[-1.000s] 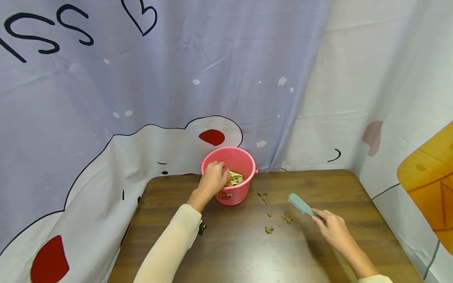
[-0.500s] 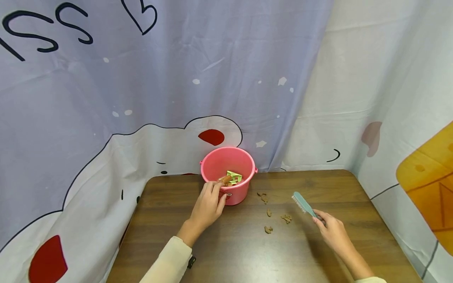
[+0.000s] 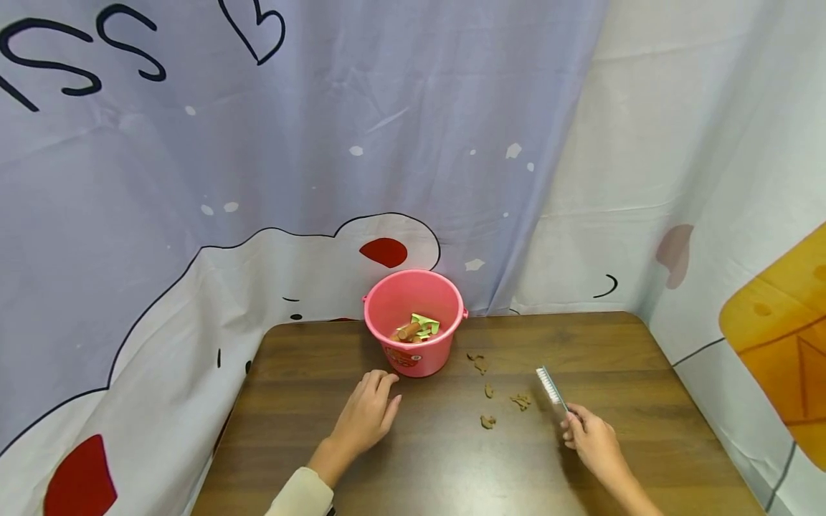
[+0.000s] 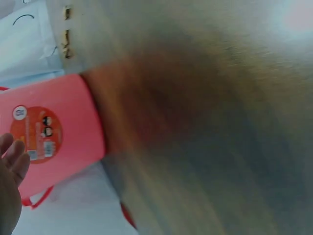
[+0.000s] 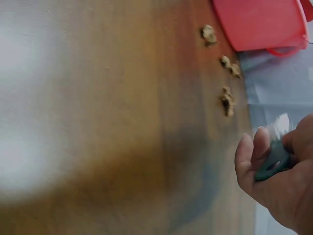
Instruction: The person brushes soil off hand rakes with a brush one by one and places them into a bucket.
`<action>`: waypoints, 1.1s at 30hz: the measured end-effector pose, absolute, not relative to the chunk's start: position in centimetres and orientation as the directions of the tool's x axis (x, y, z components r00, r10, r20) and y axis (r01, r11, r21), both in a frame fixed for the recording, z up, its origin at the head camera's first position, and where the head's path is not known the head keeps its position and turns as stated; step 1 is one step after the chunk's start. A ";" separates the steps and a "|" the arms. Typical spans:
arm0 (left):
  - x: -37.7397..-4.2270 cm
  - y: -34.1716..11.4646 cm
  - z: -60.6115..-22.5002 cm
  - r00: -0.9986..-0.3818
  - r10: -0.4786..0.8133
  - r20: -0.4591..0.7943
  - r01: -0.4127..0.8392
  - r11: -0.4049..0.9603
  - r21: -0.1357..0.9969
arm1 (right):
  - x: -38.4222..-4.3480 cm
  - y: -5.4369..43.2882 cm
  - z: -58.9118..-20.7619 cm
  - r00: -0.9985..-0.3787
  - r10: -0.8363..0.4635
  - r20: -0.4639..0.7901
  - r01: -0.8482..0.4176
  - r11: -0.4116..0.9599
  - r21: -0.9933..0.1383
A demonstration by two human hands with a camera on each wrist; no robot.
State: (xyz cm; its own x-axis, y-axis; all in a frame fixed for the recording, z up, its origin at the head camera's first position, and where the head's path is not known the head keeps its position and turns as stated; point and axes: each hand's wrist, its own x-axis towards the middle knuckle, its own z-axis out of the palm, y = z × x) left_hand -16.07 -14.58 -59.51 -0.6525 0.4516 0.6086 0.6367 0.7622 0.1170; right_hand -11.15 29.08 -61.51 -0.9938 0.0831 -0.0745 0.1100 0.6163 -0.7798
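My right hand (image 3: 595,441) grips a small brush (image 3: 550,387) with a teal handle and white bristles, held over the right side of the table. In the right wrist view, fingers curl around the brush handle (image 5: 274,162). My left hand (image 3: 363,416) holds nothing; its fingers extend over the table just in front of a pink bucket (image 3: 413,287). Inside the bucket lie a brown cylindrical piece (image 3: 409,331) and a bright green crumpled piece (image 3: 427,322). Several brown scraps, among them a lower one (image 3: 487,422) and a branched one (image 3: 520,402), lie between the bucket and the brush.
The wooden table (image 3: 452,466) has its back edge just behind the bucket. A printed fabric curtain (image 3: 310,143) hangs behind and around the table. An orange label (image 4: 36,134) marks the bucket's side.
My left hand has come out of the bucket and moved down toward me, leaving the brown cylindrical piece inside. My right hand has turned the brush so its bristles show, and lowered it slightly.
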 end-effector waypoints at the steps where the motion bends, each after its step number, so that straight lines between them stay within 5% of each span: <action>1: -15.9 -14.7 -59.8 -0.656 0.452 0.605 0.635 0.764 0.117 | -11.0 28.9 -61.7 -0.991 0.096 -0.098 0.135 0.594 -0.793; 16: -13.9 -16.2 -62.2 -0.709 0.451 0.543 0.583 0.807 0.091 | -9.7 26.8 -63.5 -0.962 0.135 -0.238 0.273 0.494 -0.826; 33: -12.4 -16.7 -63.0 -0.758 0.426 0.493 0.546 0.828 0.123 | -10.0 26.2 -63.2 -0.988 0.044 -0.149 0.108 0.884 -0.454</action>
State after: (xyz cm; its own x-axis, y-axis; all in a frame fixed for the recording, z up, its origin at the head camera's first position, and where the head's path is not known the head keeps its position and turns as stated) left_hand -12.40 -16.67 -62.99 -0.7581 0.4265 0.4933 0.5463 0.8285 0.1233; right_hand -9.99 26.23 -63.25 -0.9878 0.0444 -0.1491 0.1083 0.8842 -0.4543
